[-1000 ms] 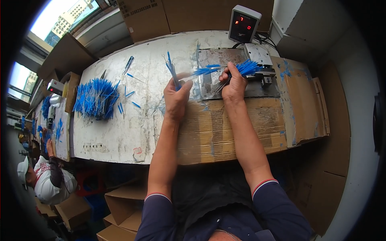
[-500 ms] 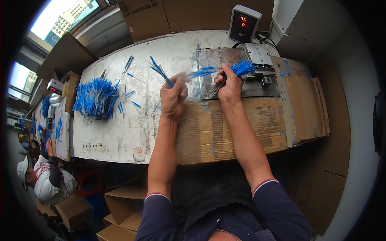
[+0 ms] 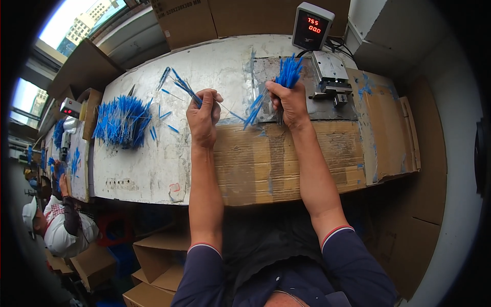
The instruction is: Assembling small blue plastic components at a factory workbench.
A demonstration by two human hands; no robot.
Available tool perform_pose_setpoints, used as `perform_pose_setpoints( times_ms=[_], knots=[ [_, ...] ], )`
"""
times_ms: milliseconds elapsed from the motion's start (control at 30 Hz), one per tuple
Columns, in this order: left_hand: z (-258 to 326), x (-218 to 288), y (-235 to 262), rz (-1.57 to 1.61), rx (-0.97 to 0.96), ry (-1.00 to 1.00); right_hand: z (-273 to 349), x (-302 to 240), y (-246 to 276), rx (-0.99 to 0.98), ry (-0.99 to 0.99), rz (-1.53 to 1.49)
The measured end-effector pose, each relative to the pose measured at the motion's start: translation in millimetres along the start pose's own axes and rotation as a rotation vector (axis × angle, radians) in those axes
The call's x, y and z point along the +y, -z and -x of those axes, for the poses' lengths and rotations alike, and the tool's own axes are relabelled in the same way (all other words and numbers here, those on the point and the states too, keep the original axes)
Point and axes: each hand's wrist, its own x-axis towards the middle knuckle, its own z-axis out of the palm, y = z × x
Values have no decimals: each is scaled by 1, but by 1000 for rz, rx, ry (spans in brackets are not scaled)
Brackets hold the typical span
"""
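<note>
My left hand (image 3: 203, 117) is closed around a small bunch of thin blue-tipped wires (image 3: 185, 88), their tips fanning up and left. One stray wire sticks out of it toward the right. My right hand (image 3: 292, 106) grips a thicker bunch of blue-tipped wires (image 3: 289, 72), blue ends upward and pale tails hanging below the fist. Several more blue-ended wires (image 3: 252, 112) slant down from its left side, between my two hands. A large heap of the same wires (image 3: 121, 123) lies at the left of the white worktable (image 3: 148, 176), with a few loose ones beside it.
Behind my right hand stands a metal fixture (image 3: 331, 77) on a dark plate, with a lit counter display (image 3: 313, 25) behind it. Cardboard (image 3: 286, 163) covers the table's front right. A pen-like tool (image 3: 164, 77) lies near the heap. At far left a person (image 3: 64, 230) works at another table.
My left hand has drawn away to the left with its bunch. The right hand's bunch has swung from pointing right to upright, and the slanting wires now hang downward. The display's digits changed.
</note>
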Motion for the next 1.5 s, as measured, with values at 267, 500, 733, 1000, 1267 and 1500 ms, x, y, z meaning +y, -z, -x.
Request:
perform_pose_setpoints(
  times_ms=[267, 500, 733, 1000, 1267, 1500],
  knots=[
    [12, -15, -34, -325, -49, 115, 17, 5, -20, -279, -114, 123],
    [15, -17, -37, -224, 1, 187, 19, 11, -22, -308, -126, 65],
    [16, -13, -36, -94, -54, 293, 20, 11, -24, -295, -158, 74],
    [16, -12, -34, -142, -134, 315, 19, 9, -25, -260, -130, 100],
    [20, -6, -41, -334, -215, 396, 9, 5, -18, 1, -15, -24],
    [22, -1, -42, -442, -379, 449, 9, 9, -17, 54, -7, -138]
  ],
)
